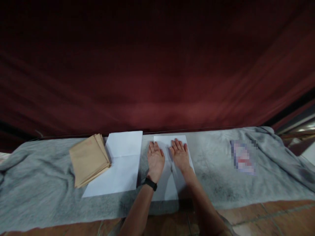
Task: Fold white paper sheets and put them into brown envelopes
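A white sheet of paper (164, 185) with crease lines lies in front of me on the grey cloth. My left hand (156, 160) rests flat at the sheet's left edge, fingers stretched away from me, a dark band on the wrist. On the sheet's right half lies my right hand (180, 155), palm down with its fingers spread. Neither hand grips anything. Left of them is a stack of white paper (123, 170) with a fold line across it. Several brown paper envelopes (90, 159) are piled partly over that stack's left side.
The grey cloth (209, 177) covers a long, low surface. A pixelated purple and pink item (243, 158) lies on it at the right. Behind rises a dark red curtain (157, 82). Brown floor tiles (246, 214) run along the near edge.
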`<action>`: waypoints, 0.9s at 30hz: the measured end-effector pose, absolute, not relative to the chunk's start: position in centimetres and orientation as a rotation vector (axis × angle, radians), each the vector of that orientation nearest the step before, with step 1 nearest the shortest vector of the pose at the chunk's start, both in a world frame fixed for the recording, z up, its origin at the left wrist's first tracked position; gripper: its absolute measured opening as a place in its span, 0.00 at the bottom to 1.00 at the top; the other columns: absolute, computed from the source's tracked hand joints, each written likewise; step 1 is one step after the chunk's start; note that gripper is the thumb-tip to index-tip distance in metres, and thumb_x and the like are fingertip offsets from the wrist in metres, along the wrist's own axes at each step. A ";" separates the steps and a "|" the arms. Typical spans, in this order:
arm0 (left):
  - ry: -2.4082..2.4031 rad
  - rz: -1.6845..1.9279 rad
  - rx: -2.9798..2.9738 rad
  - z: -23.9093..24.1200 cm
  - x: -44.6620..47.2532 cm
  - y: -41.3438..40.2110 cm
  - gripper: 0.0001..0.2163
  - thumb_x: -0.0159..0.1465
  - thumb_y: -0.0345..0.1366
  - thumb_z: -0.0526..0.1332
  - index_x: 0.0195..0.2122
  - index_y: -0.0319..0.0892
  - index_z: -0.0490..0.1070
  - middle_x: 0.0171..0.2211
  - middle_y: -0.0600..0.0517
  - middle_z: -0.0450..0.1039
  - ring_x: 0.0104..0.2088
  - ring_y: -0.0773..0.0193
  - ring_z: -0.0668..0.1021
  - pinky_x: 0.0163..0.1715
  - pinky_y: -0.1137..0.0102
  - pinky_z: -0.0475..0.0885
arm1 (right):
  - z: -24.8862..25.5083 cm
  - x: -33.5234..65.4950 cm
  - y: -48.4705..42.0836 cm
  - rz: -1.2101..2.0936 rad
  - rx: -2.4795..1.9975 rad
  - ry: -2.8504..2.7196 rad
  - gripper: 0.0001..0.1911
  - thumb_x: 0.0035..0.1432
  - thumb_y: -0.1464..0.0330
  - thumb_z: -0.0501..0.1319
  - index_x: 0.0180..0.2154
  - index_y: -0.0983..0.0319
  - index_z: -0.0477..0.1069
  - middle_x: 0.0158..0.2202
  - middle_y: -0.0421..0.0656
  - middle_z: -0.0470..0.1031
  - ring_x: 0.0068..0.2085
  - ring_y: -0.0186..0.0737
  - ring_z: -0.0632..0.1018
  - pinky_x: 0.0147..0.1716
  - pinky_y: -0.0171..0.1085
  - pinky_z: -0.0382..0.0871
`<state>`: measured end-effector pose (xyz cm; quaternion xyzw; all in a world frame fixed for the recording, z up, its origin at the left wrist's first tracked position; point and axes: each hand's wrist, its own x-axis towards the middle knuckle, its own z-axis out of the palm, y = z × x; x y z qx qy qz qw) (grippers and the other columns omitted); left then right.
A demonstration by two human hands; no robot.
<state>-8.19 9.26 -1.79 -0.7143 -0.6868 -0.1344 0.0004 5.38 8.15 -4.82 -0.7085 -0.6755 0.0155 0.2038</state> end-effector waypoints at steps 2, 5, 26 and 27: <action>-2.187 -0.458 -2.246 -0.9 -9.0 9.6 0.23 0.70 0.31 0.48 0.65 0.28 0.62 0.61 0.30 0.68 0.58 0.48 0.75 0.58 0.57 0.69 | -5.2 5.3 8.1 0.010 -1.968 -1.882 0.27 0.74 0.60 0.45 0.68 0.63 0.59 0.69 0.53 0.60 0.69 0.55 0.61 0.67 0.60 0.48; -2.246 -0.532 -2.266 -0.2 -9.9 9.9 0.22 0.69 0.29 0.50 0.63 0.31 0.64 0.52 0.35 0.75 0.51 0.52 0.79 0.53 0.61 0.73 | -5.5 5.4 8.1 -0.031 -1.943 -1.892 0.27 0.74 0.59 0.45 0.68 0.62 0.59 0.69 0.53 0.61 0.69 0.55 0.63 0.66 0.60 0.49; -1.812 -0.453 -2.625 -1.6 -7.2 8.6 0.24 0.73 0.41 0.47 0.68 0.41 0.61 0.69 0.45 0.60 0.70 0.50 0.59 0.68 0.51 0.56 | -4.9 3.8 7.2 0.073 -1.885 -2.120 0.28 0.70 0.68 0.48 0.70 0.61 0.55 0.72 0.48 0.53 0.71 0.52 0.57 0.69 0.57 0.46; -1.793 -0.447 -2.667 -2.0 -6.8 8.7 0.24 0.74 0.42 0.46 0.69 0.43 0.59 0.69 0.46 0.59 0.71 0.51 0.58 0.69 0.50 0.54 | -4.8 3.9 7.1 0.073 -1.889 -2.138 0.29 0.69 0.70 0.49 0.70 0.61 0.54 0.72 0.49 0.53 0.71 0.52 0.57 0.70 0.56 0.45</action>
